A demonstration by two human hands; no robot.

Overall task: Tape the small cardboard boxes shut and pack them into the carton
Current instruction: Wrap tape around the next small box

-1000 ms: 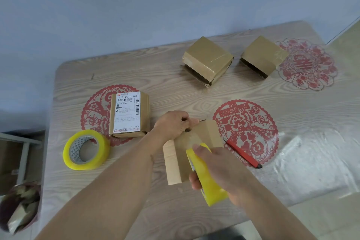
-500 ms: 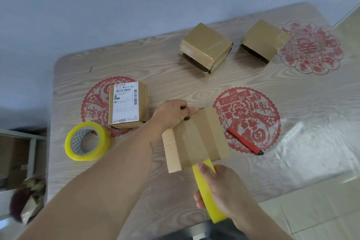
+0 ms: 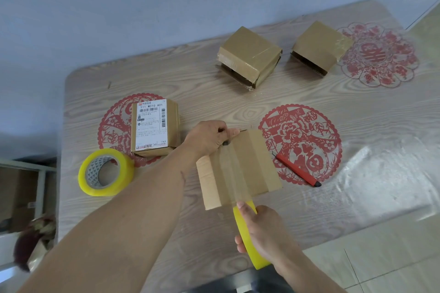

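left hand (image 3: 206,137), centre frame: fingers pinching far edge of small box (image 3: 238,169) lying on surface (image 3: 309,93) | right hand (image 3: 264,233), lower centre: fingers curling round yellow tape roll (image 3: 246,238), touching box's near edge

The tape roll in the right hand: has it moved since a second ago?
Yes. The tape roll in the right hand slid off the box, toward the table's near edge.
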